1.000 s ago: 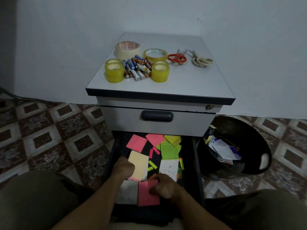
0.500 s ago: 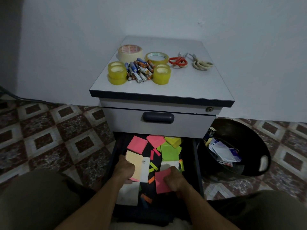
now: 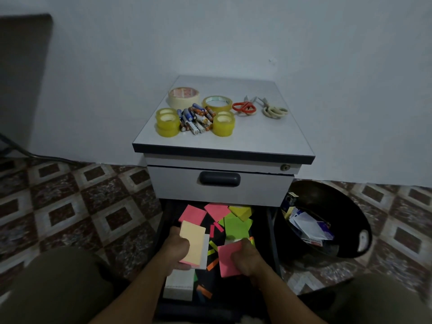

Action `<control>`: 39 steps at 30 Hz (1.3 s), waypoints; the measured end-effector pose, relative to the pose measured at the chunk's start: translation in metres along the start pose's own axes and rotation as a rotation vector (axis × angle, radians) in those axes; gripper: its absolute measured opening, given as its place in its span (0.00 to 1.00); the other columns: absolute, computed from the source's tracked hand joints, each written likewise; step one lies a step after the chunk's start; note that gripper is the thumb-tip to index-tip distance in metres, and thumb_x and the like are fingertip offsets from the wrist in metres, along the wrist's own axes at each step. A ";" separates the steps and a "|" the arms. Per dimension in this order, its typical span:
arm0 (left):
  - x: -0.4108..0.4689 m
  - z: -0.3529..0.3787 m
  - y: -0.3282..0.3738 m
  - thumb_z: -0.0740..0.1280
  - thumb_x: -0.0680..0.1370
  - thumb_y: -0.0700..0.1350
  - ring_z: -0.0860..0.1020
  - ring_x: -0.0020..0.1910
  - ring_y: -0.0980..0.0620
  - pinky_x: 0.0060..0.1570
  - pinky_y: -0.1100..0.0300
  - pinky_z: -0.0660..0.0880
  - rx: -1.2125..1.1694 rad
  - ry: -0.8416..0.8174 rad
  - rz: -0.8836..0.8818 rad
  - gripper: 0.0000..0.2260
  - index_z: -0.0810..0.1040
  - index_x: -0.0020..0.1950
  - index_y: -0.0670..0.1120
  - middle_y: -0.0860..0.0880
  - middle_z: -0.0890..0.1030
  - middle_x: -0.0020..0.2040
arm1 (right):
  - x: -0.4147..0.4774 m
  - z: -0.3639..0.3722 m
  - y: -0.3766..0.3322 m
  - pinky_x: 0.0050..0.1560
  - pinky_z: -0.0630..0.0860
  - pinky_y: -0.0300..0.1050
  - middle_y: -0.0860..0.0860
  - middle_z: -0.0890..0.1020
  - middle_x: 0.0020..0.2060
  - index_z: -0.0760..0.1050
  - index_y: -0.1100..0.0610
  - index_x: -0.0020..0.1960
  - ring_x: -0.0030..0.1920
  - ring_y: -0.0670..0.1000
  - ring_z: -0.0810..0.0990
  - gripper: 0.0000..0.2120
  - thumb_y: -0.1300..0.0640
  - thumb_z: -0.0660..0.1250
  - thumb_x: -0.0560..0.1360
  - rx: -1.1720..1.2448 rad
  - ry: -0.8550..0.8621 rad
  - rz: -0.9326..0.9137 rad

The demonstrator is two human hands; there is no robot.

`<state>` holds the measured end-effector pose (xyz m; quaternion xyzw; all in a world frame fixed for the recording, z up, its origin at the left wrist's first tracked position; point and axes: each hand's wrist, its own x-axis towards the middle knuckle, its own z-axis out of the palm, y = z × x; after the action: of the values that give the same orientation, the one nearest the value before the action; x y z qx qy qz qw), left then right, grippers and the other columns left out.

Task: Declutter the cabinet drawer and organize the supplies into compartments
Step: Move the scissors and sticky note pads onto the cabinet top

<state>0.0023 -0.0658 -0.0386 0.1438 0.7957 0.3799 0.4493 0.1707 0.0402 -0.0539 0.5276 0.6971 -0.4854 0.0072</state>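
The lower drawer (image 3: 271, 230) of the grey cabinet is pulled open and holds scattered sticky notes: pink pads (image 3: 192, 215), green pads (image 3: 236, 226), a yellow pad (image 3: 242, 212), a white pad (image 3: 178, 287) and small coloured strips. My left hand (image 3: 175, 250) grips a stack with a peach pad (image 3: 194, 242) on top, at the drawer's left side. My right hand (image 3: 245, 259) holds a pink pad (image 3: 228, 259) over the drawer's middle right.
On the cabinet top (image 3: 268, 136) lie several tape rolls (image 3: 167, 122), a heap of batteries (image 3: 195, 119), red scissors (image 3: 244, 106) and beige scissors (image 3: 273, 109). The upper drawer (image 3: 219, 183) is closed. A black bin (image 3: 327, 220) with paper scraps stands to the right. My knees flank the drawer.
My right hand has carried the pink pad up and to the right from the drawer's front. My left hand has lifted its peach-topped stack, uncovering the white pad below.
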 end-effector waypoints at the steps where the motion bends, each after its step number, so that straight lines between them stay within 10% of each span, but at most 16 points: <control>1: -0.004 -0.002 0.003 0.56 0.80 0.36 0.77 0.50 0.46 0.42 0.48 0.83 -0.006 -0.014 0.003 0.16 0.64 0.67 0.49 0.46 0.75 0.54 | -0.002 -0.004 -0.004 0.50 0.79 0.48 0.58 0.78 0.56 0.69 0.64 0.63 0.54 0.55 0.78 0.15 0.66 0.59 0.77 -0.013 0.004 -0.015; 10: -0.047 -0.016 0.045 0.58 0.81 0.37 0.77 0.54 0.43 0.43 0.49 0.82 0.046 -0.129 0.117 0.17 0.65 0.68 0.50 0.45 0.76 0.58 | -0.043 -0.060 -0.050 0.30 0.78 0.45 0.57 0.75 0.52 0.68 0.61 0.63 0.47 0.58 0.78 0.16 0.61 0.58 0.76 0.037 -0.009 -0.089; 18: -0.101 -0.027 0.096 0.61 0.81 0.36 0.79 0.51 0.42 0.46 0.47 0.80 0.094 -0.125 0.351 0.15 0.67 0.66 0.48 0.42 0.77 0.55 | -0.090 -0.116 -0.082 0.36 0.82 0.47 0.57 0.75 0.48 0.69 0.57 0.50 0.45 0.58 0.80 0.02 0.62 0.59 0.79 0.060 0.065 -0.263; 27: -0.142 -0.022 0.187 0.64 0.79 0.35 0.79 0.49 0.53 0.47 0.54 0.78 0.002 0.027 0.620 0.13 0.71 0.58 0.51 0.52 0.79 0.50 | -0.126 -0.205 -0.127 0.29 0.78 0.39 0.56 0.80 0.45 0.76 0.59 0.55 0.42 0.54 0.81 0.10 0.67 0.63 0.77 0.146 0.320 -0.417; 30: -0.141 -0.009 0.226 0.63 0.78 0.34 0.77 0.43 0.58 0.34 0.62 0.73 0.025 0.100 0.668 0.11 0.72 0.55 0.50 0.55 0.78 0.45 | -0.105 -0.233 -0.140 0.39 0.83 0.51 0.60 0.80 0.51 0.75 0.63 0.60 0.47 0.59 0.82 0.13 0.68 0.64 0.76 0.274 0.430 -0.383; 39: -0.105 0.031 0.299 0.62 0.78 0.38 0.76 0.46 0.45 0.45 0.55 0.77 0.330 0.234 0.631 0.08 0.74 0.55 0.37 0.41 0.79 0.52 | -0.040 -0.267 -0.162 0.50 0.82 0.60 0.64 0.77 0.49 0.72 0.65 0.45 0.50 0.63 0.80 0.05 0.68 0.68 0.74 0.318 0.559 -0.157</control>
<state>0.0524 0.0895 0.2352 0.4080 0.8087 0.3804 0.1868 0.2025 0.1982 0.2167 0.5794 0.6262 -0.4238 -0.3043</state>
